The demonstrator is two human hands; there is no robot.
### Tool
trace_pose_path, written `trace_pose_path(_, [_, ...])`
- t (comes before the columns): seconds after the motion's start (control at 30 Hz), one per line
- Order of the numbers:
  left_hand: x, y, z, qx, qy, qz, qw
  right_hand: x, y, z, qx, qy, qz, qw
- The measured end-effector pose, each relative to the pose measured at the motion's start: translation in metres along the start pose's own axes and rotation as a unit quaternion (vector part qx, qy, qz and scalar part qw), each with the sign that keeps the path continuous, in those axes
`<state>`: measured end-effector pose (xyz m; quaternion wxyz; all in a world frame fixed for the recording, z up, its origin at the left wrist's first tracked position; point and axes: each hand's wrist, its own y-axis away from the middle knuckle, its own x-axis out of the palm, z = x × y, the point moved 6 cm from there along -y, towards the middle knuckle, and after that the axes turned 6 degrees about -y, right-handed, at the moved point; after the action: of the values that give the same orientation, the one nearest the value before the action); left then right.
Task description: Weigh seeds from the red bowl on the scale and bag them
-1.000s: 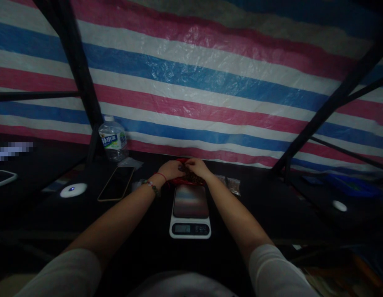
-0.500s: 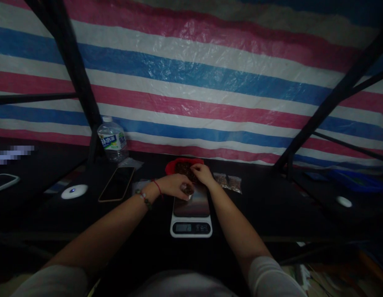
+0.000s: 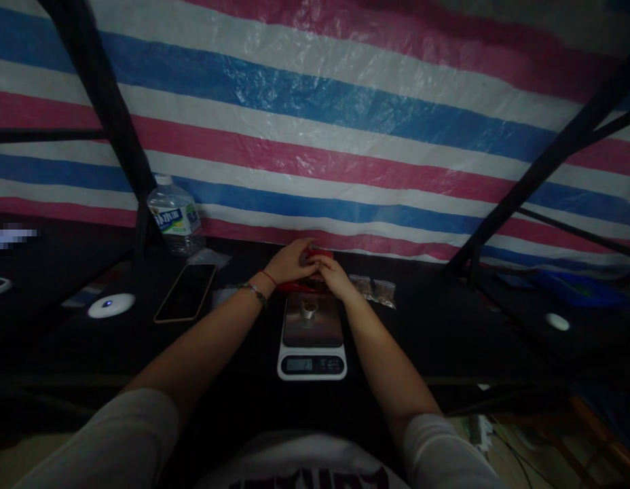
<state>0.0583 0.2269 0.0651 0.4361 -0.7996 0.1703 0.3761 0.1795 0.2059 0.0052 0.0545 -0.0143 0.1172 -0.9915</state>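
Observation:
My left hand reaches over the red bowl. Its fingers are curled around something greyish that I cannot make out. My right hand meets it above the bowl, fingers bent and bunched; what they hold, if anything, is hidden. Both hands cover most of the bowl and its brown contents. Nearer to me, a small silvery cup with brown bits in it stands upright on the plate of a white kitchen scale. Its display is lit, but the figures are too blurred to read.
Right of the bowl lie small clear bags of brown bits. To the left are a phone, a white mouse-like device and a large plastic bottle. A blue tray sits far right. Dark frame posts flank a striped sheet.
My left hand has let go of the small cup, which now stands on the scale, and has moved forward to the bowl. My right hand stays at the bowl. The view has shifted slightly.

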Motion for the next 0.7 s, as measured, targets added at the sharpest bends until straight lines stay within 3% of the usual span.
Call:
trace_pose_path(0.13, [0.014, -0.001, -0.005, 0.05, -0.006, 0.035, 0.998, -0.003, 0.003, -0.009, 0.08, -0.048, -0.003, 0.996])
trace_pose_path(0.27, [0.022, 0.003, -0.016, 0.09, 0.002, 0.079, 0.993, -0.002, 0.003, -0.015, 0.095, -0.023, 0.015, 0.995])
trace_pose_path(0.37, [0.025, 0.005, -0.024, 0.099, -0.011, 0.104, 0.99, -0.003, 0.001, -0.015, 0.062, 0.089, 0.033, 0.994])
trace_pose_path(0.5, [0.026, 0.007, -0.022, 0.077, -0.061, 0.109, 0.989, -0.007, -0.002, -0.003, -0.013, 0.226, 0.01, 0.974])
trace_pose_path(0.7, [0.026, 0.013, -0.001, 0.039, -0.097, 0.123, 0.987, 0.003, 0.001, 0.016, -0.069, 0.247, 0.046, 0.965])
